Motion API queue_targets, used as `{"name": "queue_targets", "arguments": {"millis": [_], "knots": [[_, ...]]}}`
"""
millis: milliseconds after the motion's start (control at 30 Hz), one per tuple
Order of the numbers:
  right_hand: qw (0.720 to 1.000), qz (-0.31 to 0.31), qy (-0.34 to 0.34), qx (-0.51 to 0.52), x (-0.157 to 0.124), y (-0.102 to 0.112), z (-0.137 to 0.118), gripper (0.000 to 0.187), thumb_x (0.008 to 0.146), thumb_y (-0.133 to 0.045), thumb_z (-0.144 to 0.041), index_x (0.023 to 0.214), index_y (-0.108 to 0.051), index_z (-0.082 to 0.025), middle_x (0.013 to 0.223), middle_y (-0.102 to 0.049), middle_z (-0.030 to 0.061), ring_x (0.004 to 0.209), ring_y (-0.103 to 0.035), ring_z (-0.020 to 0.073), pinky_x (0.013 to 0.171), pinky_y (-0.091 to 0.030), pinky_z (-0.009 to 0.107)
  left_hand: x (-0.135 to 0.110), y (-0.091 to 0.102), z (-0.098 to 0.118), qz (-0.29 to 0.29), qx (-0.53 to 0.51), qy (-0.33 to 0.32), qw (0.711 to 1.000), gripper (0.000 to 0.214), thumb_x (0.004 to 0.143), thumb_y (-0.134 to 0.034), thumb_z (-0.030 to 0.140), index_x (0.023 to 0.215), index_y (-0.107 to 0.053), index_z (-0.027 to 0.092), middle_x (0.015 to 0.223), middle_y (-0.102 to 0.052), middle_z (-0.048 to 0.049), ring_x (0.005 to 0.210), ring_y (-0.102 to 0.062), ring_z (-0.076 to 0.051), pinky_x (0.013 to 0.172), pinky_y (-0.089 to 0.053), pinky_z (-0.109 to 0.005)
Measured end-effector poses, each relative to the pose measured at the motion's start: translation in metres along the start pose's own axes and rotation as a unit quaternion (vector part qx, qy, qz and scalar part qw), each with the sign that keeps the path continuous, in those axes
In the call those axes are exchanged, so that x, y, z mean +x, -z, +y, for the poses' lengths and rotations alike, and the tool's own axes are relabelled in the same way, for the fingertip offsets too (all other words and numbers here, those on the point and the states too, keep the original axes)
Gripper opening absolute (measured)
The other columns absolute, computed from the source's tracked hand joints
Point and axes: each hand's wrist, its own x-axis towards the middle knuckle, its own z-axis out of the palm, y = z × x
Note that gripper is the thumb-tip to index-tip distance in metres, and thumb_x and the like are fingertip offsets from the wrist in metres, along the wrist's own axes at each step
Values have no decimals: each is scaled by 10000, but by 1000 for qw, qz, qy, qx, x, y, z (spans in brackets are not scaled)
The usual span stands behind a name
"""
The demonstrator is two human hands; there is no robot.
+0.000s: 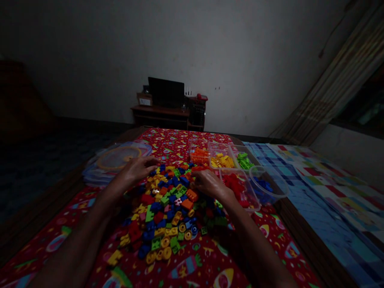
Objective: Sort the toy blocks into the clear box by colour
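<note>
A heap of small plastic building bricks (168, 212) in red, blue, yellow, green and orange lies on a red patterned cloth (210, 268). My left hand (138, 168) rests at the heap's far left edge, fingers curled over the bricks; what they hold is hidden. My right hand (210, 183) lies on the heap's far right side, fingers bent around some bricks near an orange one (192, 195). Beside it stand clear tubs with sorted bricks: red (240, 188), blue (267, 188), orange (199, 156), yellow (222, 161), green (244, 161).
A stack of clear lids (117, 160) lies left of the heap. Right of the table spreads a chequered blue cloth (330, 208). At the back wall stands a low desk (168, 112) with a dark screen (166, 92). The room is dim.
</note>
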Motion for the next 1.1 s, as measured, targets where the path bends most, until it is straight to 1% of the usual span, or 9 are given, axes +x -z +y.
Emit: {"name": "queue_targets", "arguments": {"millis": [67,167,400,500,600,733,900,1000,1100], "knots": [[999,-37,20,-16,-1,-1,-1,181,842,-573,-227,969,-685,-163,792,-654,50,668,-535,128,577,-296,228,3,1,-18,-51,-2,1,999,434,597,-581,478,910,-718,211,900,-745,-56,850,-672,-273,773,-527,-322],[997,-41,43,-40,-2,-5,-2,187,838,-584,-226,991,-675,-168,808,-646,47,687,-537,129,578,-292,228,4,-6,-34,-111,10,11,994,449,576,-590,464,935,-720,227,854,-740,-51,823,-670,-269,724,-524,-307],[999,1,44,14,-2,-4,0,151,814,-599,-194,923,-701,-171,702,-619,17,625,-515,118,562,-298,224,0,-22,-24,-102,34,3,994,233,510,-613,309,704,-730,255,801,-727,-40,800,-650,-254,712,-484,-284],[997,53,14,62,1,2,10,178,834,-566,-206,943,-703,-175,708,-631,10,643,-540,120,604,-352,222,0,-24,-24,-94,17,9,995,214,496,-593,259,668,-720,252,750,-716,-33,771,-644,-244,691,-474,-277],[986,140,-37,83,2,8,32,189,828,-564,-220,954,-697,-173,777,-663,29,740,-594,149,694,-424,255,2,-26,-29,-94,1,17,995,187,502,-588,270,649,-700,241,708,-702,-30,718,-637,-233,641,-465,-270],[957,227,-136,120,5,16,71,172,797,-560,-218,902,-687,-167,824,-689,56,779,-640,171,719,-490,291,4,-25,-36,-114,-47,24,992,219,515,-631,371,668,-682,222,600,-650,-4,587,-590,-198,535,-430,-257],[915,291,-231,155,6,21,111,285,782,-506,-191,1007,-659,-107,901,-702,128,725,-666,192,687,-539,339,3,-21,-37,-81,-148,68,983,370,517,-683,515,712,-665,200,606,-648,-3,571,-588,-186,527,-455,-261],[915,332,-206,104,4,21,114,351,797,-520,-208,1115,-633,-111,1036,-687,159,869,-663,223,817,-522,397,2,-17,-29,-66,-177,65,980,425,532,-680,560,737,-672,188,625,-651,-8,588,-597,-189,549,-466,-266],[930,329,-147,72,3,20,99,343,845,-518,-265,1139,-634,-132,1076,-679,149,957,-645,234,906,-482,419,-1,-10,-15,-47,-195,63,978,463,542,-673,596,755,-675,185,637,-649,-3,615,-597,-192,578,-471,-269]]}}
